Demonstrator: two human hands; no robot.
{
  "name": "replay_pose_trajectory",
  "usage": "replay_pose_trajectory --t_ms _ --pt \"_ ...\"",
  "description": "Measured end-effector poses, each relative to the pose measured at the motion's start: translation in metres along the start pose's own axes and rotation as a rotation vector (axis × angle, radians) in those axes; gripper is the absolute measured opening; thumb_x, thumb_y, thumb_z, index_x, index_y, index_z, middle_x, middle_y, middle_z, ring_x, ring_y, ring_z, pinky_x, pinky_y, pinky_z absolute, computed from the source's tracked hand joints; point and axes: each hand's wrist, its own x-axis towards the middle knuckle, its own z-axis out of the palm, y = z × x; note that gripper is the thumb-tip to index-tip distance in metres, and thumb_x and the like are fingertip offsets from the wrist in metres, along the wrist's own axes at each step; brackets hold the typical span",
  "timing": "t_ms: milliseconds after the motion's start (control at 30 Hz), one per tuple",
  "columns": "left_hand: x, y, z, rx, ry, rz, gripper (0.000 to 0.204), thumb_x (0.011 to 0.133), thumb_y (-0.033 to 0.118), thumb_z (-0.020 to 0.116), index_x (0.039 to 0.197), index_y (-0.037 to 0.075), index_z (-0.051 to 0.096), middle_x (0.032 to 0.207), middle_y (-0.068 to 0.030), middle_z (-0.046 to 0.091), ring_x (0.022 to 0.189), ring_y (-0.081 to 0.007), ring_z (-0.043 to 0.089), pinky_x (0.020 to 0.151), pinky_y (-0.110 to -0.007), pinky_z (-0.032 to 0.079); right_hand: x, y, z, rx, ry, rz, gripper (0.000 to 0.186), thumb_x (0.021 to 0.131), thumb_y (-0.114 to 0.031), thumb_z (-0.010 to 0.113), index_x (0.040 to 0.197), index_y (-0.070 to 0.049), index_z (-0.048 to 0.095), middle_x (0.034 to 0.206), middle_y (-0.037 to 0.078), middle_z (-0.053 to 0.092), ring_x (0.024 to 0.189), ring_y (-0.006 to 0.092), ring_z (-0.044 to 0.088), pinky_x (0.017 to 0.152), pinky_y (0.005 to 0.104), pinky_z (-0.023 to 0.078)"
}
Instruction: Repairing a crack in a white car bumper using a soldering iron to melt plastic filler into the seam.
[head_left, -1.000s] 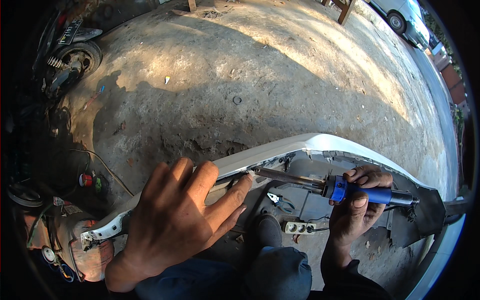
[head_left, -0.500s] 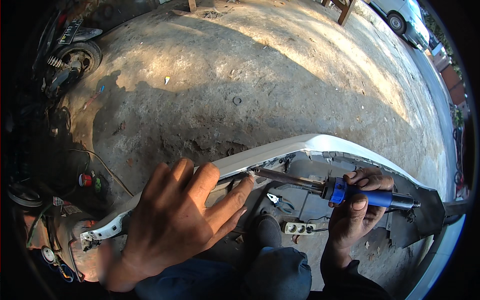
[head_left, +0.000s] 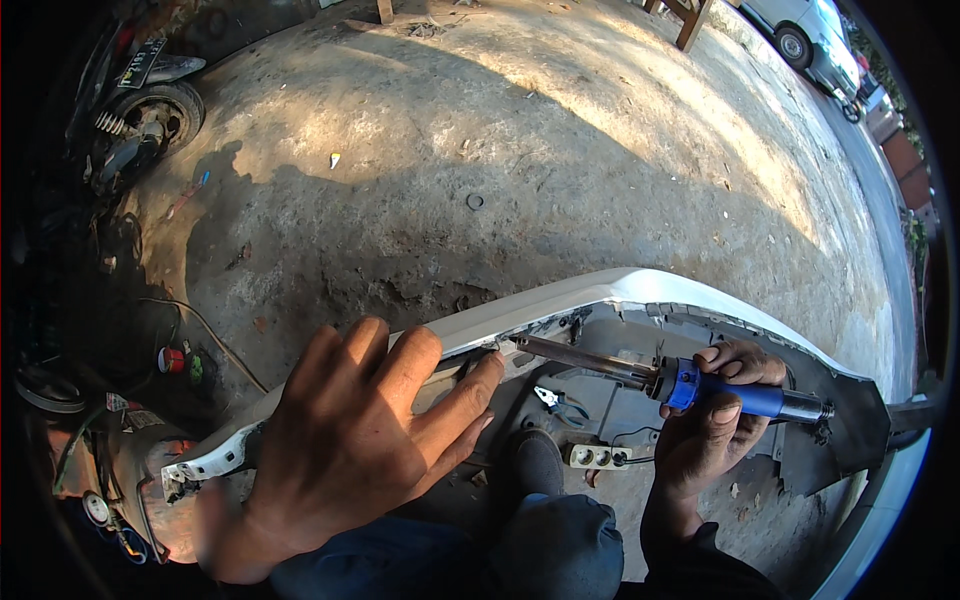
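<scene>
A white car bumper (head_left: pixel 560 295) lies across in front of me, its dark inner side turned toward me. Spread over its edge at the left is my left hand (head_left: pixel 365 430), fingers apart and index fingertip on the inner rim; the thumb is hidden. My right hand (head_left: pixel 715 425) is wrapped round the blue handle of a soldering iron (head_left: pixel 600 365). The iron's metal shaft points left, its tip by the bumper's inner rim, just right of my left index fingertip.
Pliers (head_left: pixel 560 403) and a white power strip (head_left: pixel 598 457) with a dark cable lie on the ground below the bumper. An orange tank (head_left: pixel 170 500) with a gauge stands at the left, a motorcycle (head_left: pixel 150 125) beyond. A light-coloured vehicle (head_left: pixel 800 40) is parked far right.
The soldering iron and my right hand have shifted slightly right, drawing the tip a little away from my left index finger. My left hand has hardly moved.
</scene>
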Motion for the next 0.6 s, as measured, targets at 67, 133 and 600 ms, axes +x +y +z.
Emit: replay_pose_trajectory --t_ms 67,133,600 --pt "0.0005 0.0003 -0.0007 0.001 0.003 0.002 0.046 0.083 0.034 0.083 0.128 0.025 0.078 0.085 -0.0051 0.046 0.076 -0.0252 0.05 0.068 -0.04 0.046 0.0002 0.0002 -0.0004 -0.003 -0.006 -0.008 0.051 0.09 -0.038 0.085 0.104 -0.004 0.05 0.101 0.013 0.057 0.099 0.0249 0.066 0.093 0.0414 0.058" --pt "0.0012 0.0005 -0.0008 0.001 0.006 0.006 0.046 0.083 0.034 0.083 0.128 0.025 0.078 0.085 -0.005 0.046 0.076 -0.0252 0.05 0.068 -0.04 0.046 0.0009 0.0007 -0.0009 -0.008 -0.012 -0.018 0.051 0.09 -0.038 0.085 0.104 -0.004 0.05 0.1 0.013 0.057 0.099 0.0248 0.066 0.093 0.0412 0.058" --pt "0.0002 0.0007 0.0001 -0.008 0.007 -0.008 0.047 0.081 0.033 0.084 0.128 0.026 0.078 0.086 -0.0047 0.047 0.076 -0.0246 0.051 0.068 -0.039 0.046 0.0011 0.0025 -0.0015 0.021 -0.03 -0.008 0.049 0.091 -0.037 0.085 0.104 -0.004 0.05 0.1 0.014 0.059 0.098 0.0249 0.067 0.094 0.0402 0.057"
